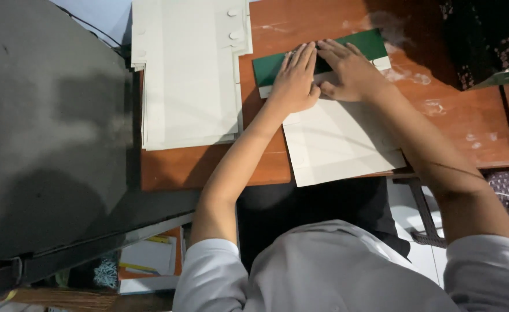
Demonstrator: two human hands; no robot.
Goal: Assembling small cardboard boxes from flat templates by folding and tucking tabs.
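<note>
On a reddish-brown wooden table [474, 127] lies a flat sheet of pale card [338, 147] with fold lines, its far edge turned over to show a dark green flap [370, 43]. My left hand [295, 78] presses flat on that green flap, fingers together and stretched out. My right hand [347, 72] lies flat beside it on the same flap, its fingers pointing left and touching my left hand. Neither hand grips anything; both press down on the fold.
A thick stack of the same pale die-cut cards [188, 69] sits to the left on the table. A large dark grey surface [46, 127] fills the far left. A dark patterned cloth [485, 40] lies at the top right. Papers [147, 260] show below the table.
</note>
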